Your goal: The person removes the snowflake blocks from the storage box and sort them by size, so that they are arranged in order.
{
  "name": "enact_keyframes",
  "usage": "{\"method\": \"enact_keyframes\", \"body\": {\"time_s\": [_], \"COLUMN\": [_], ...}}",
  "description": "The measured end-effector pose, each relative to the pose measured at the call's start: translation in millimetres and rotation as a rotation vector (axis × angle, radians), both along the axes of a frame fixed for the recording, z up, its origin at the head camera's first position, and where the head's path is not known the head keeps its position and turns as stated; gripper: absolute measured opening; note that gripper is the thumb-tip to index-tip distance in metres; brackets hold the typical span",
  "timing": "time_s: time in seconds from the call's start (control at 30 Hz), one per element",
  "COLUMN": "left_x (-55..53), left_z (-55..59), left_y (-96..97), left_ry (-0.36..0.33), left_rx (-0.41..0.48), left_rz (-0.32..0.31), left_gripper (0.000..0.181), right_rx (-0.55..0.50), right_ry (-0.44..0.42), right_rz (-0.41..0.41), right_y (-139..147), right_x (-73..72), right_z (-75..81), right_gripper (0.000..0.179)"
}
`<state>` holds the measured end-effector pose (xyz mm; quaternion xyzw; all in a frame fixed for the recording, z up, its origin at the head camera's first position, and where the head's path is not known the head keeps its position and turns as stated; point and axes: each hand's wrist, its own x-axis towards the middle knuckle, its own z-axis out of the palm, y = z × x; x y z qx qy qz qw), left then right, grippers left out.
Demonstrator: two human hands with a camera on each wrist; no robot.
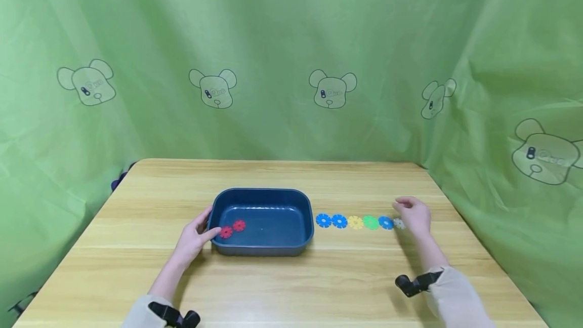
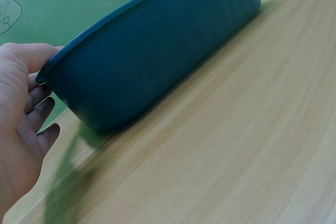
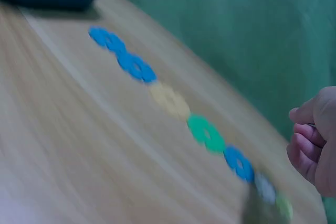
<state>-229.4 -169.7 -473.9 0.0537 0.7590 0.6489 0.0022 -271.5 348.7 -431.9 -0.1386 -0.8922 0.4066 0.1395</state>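
A dark blue plastic bin (image 1: pixel 261 250) stands on the table, with two red flower-shaped discs (image 1: pixel 239 225) lying at its left inside. My left hand (image 1: pixel 190 242) grips the bin's left end, thumb over the rim and fingers outside the wall. To the right of the bin runs a row of notched discs: two blue discs (image 1: pixel 324 220), a yellow disc (image 1: pixel 356 222), a green disc (image 1: pixel 371 222), another blue disc (image 1: pixel 386 222), a grey disc (image 1: pixel 399 223) and a yellow-green disc (image 3: pixel 284 206). Over the row's right end hovers my right hand (image 1: pixel 414 215), fingers curled; no disc shows in it.
The wooden table (image 1: pixel 319 287) ends at a green curtain (image 1: pixel 273 130) behind and at both sides. Black wrist cameras (image 1: pixel 416 285) sit on both forearms. In the right wrist view, the bin's dark end shows at the upper left.
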Motion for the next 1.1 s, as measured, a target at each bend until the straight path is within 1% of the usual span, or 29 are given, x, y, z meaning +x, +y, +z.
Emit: {"method": "enact_keyframes", "body": {"time_s": [0.1,0.27,0.4,0.63,0.83,0.97,1.1], "left_x": [0.5,-0.5,-1.0,-0.1,0.7,1.6,1.6], "left_z": [0.2,0.5,0.4,0.7,-0.1,-0.2,0.5], "left_y": [-0.1,0.3,0.6,0.2,-0.5,-0.2,-0.1], "left_ry": [0.000,-0.001,0.002,0.024,0.037,0.033,0.021], "left_rx": [-0.002,-0.025,-0.033,-0.015,-0.012,-0.020,-0.005], "left_rz": [0.006,0.011,0.014,0.008,0.012,0.021,0.021], "left_gripper": [0.066,0.066,0.066,0.067,0.067,0.066,0.066], "right_rx": [-0.019,-0.138,-0.220,-0.230,-0.265,-0.287,-0.307], "right_ry": [0.011,-0.017,-0.028,-0.008,-0.034,-0.056,-0.079], "right_rz": [0.080,0.210,0.292,0.434,0.520,0.558,0.597], "right_y": [-18.8,-52.1,-80.7,-134.3,-182.4,-211.3,-238.7], "right_x": [-4.3,-12.1,-18.1,-25.7,-26.3,-25.2,-24.1], "right_z": [10.8,24.4,31.8,42.6,46.8,45.2,40.3], "right_gripper": [0.032,0.035,0.036,0.030,0.029,0.030,0.028]}}
